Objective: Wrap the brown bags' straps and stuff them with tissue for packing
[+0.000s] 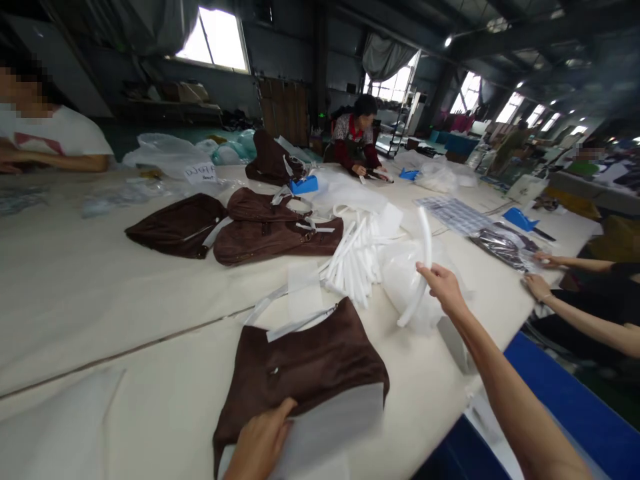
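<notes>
A dark brown handbag (305, 367) lies flat on the table in front of me, with white wrapping on its strap. My left hand (263, 433) is closed at the bag's near edge, gripping it beside a translucent white sheet (340, 420); some of its fingers are hidden. Raised to the right, my right hand (445, 287) pinches a curved white tube (426, 240), perhaps foam. Beyond the bag is a pile of similar white tubes (353, 263). A clear plastic bag (400, 273) sits behind the held tube.
More brown bags (275, 233) lie farther back, near a blue tape dispenser (304, 185). At the right, a co-worker's hands (537, 287) touch a plastic-wrapped package (505, 245). Another person (355, 137) works across the table (125, 300), and one sits at far left.
</notes>
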A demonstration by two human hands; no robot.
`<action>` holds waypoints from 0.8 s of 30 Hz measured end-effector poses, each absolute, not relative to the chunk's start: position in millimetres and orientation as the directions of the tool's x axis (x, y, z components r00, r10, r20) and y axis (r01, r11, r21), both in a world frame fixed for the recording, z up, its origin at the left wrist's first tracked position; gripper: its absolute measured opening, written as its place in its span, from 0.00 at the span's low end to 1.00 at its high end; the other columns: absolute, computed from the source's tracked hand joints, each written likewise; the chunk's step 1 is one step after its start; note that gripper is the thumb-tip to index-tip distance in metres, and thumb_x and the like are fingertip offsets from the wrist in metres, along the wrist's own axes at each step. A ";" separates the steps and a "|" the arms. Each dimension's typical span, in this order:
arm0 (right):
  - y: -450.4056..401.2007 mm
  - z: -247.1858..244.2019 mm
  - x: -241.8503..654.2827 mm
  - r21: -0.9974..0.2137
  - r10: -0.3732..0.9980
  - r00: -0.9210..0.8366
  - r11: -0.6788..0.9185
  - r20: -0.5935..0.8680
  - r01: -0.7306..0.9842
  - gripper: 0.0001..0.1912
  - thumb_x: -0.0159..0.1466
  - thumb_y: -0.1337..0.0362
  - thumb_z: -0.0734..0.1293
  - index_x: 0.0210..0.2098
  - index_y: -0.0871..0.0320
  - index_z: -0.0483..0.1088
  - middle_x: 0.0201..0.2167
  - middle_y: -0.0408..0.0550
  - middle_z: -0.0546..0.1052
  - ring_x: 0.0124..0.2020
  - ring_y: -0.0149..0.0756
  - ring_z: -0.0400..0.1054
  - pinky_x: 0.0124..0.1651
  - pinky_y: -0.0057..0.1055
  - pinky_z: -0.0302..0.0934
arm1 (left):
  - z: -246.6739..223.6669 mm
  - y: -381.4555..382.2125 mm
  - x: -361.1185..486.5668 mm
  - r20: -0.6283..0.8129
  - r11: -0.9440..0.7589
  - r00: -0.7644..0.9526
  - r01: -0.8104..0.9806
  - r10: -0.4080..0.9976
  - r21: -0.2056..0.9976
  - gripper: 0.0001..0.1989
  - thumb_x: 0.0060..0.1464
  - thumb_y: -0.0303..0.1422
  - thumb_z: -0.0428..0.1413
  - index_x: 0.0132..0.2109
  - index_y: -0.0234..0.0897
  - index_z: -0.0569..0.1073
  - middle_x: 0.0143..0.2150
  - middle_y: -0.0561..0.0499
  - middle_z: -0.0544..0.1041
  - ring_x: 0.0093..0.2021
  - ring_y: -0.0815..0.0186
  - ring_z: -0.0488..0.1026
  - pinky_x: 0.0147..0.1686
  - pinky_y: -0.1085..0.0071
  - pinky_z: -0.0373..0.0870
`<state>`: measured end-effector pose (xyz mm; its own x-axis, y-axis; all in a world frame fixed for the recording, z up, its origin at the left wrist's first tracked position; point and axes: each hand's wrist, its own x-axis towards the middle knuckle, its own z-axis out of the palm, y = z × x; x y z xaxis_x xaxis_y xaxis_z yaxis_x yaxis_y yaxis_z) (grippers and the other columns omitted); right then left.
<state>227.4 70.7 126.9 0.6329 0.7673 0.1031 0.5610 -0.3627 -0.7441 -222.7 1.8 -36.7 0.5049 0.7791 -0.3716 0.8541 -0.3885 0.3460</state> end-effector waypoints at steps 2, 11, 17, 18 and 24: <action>17.8 139.4 221.2 -0.929 0.750 0.661 -0.232 0.018 0.288 0.21 0.57 0.44 0.69 0.29 0.58 0.70 0.16 0.34 0.54 0.17 0.26 0.50 0.19 0.25 0.45 | -14.1 2.6 -214.7 -0.399 -0.407 0.508 0.858 0.763 0.314 0.21 0.60 0.29 0.44 0.57 0.49 0.71 0.47 0.50 0.82 0.49 0.58 0.78 0.48 0.63 0.72; -154.5 71.2 87.1 -0.762 0.639 0.417 -0.502 -0.646 -0.409 0.24 0.48 0.45 0.76 0.29 0.59 0.70 0.11 0.33 0.61 0.10 0.23 0.50 0.12 0.23 0.46 | 24.5 6.6 -196.1 -0.441 -0.456 0.524 0.852 0.729 0.257 0.18 0.62 0.33 0.49 0.57 0.44 0.71 0.45 0.45 0.81 0.46 0.56 0.78 0.44 0.65 0.69; -149.0 9.6 -28.2 -0.580 0.542 0.266 -0.565 -0.797 -0.587 0.22 0.51 0.50 0.76 0.26 0.58 0.64 0.19 0.46 0.75 0.12 0.26 0.61 0.14 0.24 0.60 | 28.4 10.3 -194.9 -0.429 -0.501 0.557 0.830 0.711 0.245 0.15 0.60 0.33 0.51 0.52 0.45 0.74 0.42 0.47 0.82 0.45 0.57 0.78 0.42 0.67 0.68; -140.6 4.7 -39.7 -0.558 0.531 0.250 -0.565 -0.810 -0.607 0.20 0.54 0.52 0.75 0.26 0.58 0.64 0.19 0.47 0.76 0.13 0.27 0.62 0.15 0.24 0.62 | 28.9 11.0 -194.5 -0.427 -0.513 0.566 0.823 0.705 0.245 0.14 0.60 0.33 0.51 0.51 0.44 0.75 0.42 0.47 0.82 0.45 0.57 0.78 0.41 0.68 0.68; -94.7 -14.8 -62.5 -0.510 0.499 0.247 -0.503 -0.831 -0.698 0.13 0.61 0.62 0.71 0.27 0.59 0.64 0.18 0.46 0.74 0.18 0.30 0.68 0.24 0.26 0.70 | 26.1 -1.8 -194.8 -0.375 -0.580 0.622 0.781 0.688 0.231 0.13 0.60 0.29 0.48 0.49 0.42 0.73 0.43 0.47 0.81 0.43 0.58 0.78 0.40 0.67 0.69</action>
